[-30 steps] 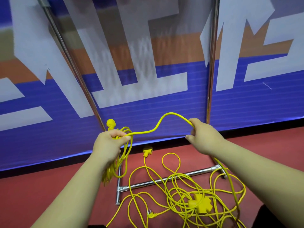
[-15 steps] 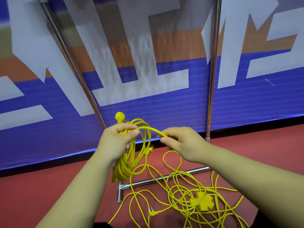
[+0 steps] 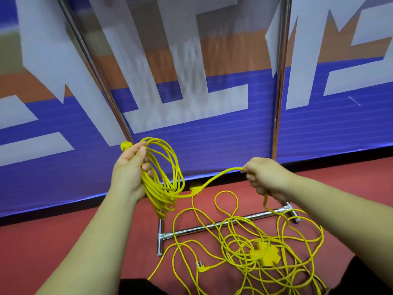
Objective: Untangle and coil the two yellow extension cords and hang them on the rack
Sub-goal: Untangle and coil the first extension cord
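The left hand point(image 3: 129, 171) clasps the limp, light coil point(image 3: 163, 177) while the right hand point(image 3: 263, 177), beside it, pinches loose cord point(image 3: 214, 179), best gathered loop by loop.

Half a second ago our right hand point(image 3: 266, 177) met the left hand point(image 3: 129, 167) at the coil point(image 3: 163, 177), laying a loop onto it. Now we have drawn the right hand away toward 3 o'clock, pinching a fresh stretch of yellow cord point(image 3: 214, 179) that runs taut back to the coil. The coil holds one more loop, and our view has dipped slightly.
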{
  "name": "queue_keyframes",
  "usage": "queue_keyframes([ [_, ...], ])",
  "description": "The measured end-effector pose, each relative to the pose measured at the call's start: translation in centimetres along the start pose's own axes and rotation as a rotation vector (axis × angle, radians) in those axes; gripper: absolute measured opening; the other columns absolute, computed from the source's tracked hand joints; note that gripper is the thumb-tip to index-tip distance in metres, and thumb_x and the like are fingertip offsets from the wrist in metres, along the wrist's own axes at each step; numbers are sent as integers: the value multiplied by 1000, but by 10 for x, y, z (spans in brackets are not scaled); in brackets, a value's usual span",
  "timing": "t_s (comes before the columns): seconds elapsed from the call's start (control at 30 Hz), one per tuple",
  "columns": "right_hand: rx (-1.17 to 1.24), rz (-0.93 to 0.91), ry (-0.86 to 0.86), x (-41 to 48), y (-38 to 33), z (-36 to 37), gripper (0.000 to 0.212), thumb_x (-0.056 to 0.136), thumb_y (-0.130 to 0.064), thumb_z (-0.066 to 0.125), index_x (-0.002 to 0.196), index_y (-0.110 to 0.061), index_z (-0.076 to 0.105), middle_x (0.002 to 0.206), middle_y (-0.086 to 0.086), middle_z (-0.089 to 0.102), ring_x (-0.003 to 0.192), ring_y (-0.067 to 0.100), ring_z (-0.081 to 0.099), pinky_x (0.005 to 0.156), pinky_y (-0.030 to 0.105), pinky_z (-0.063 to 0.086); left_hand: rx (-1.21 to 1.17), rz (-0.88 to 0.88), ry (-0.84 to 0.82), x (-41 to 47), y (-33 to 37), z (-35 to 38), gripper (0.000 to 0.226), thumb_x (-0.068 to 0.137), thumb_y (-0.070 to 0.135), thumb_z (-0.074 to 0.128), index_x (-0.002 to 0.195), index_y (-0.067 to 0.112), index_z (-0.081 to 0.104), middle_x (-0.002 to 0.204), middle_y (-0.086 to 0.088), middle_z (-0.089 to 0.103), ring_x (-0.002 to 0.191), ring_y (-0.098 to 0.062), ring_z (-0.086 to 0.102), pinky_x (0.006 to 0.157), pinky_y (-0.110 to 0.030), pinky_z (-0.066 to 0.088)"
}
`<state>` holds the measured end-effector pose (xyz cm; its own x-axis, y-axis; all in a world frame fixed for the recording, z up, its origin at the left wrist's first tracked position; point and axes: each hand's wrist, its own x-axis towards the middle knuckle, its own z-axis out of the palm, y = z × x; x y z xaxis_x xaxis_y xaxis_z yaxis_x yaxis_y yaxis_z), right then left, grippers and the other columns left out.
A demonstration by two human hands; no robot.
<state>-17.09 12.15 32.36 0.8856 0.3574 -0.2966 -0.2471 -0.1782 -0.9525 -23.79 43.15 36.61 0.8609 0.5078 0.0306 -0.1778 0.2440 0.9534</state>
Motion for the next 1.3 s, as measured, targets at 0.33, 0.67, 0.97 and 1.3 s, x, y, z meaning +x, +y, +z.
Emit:
queue_keyframes([
  [0.33,-158,-219,-101,-14,-10,17,18,96,-24,63,82,-17,71,60,-3,56,54,15,39,55,32,31,344,-80,-257,-43,-27,36,19,97,7,62,111,13,74,60,-2,48,45,-12,41,43,-23,37],
  [0.67,-50,-291,-179,-26,-26,19,17,99,-17,61,84,-10,67,58,-2,50,49,10,37,51,25,30,603,-87,-431,-60,-44,69,9,90,20,74,98,24,73,56,-13,49,44,-17,44,47,-26,40],
  [0.97,-479,-258,-176,-13,-6,-26,12,95,-30,67,93,-19,72,69,-2,64,66,11,60,69,31,49,284,151,69,-5,-4,38,9,98,24,64,100,19,71,57,3,51,45,-11,42,45,-22,37],
  [1.3,220,-69,26,-2,-4,-13,15,92,1,47,85,-10,54,65,7,52,47,12,36,50,27,33,227,14,234,8,-12,-13,27,97,10,64,123,17,67,74,-2,58,42,-4,46,41,-19,44],
])
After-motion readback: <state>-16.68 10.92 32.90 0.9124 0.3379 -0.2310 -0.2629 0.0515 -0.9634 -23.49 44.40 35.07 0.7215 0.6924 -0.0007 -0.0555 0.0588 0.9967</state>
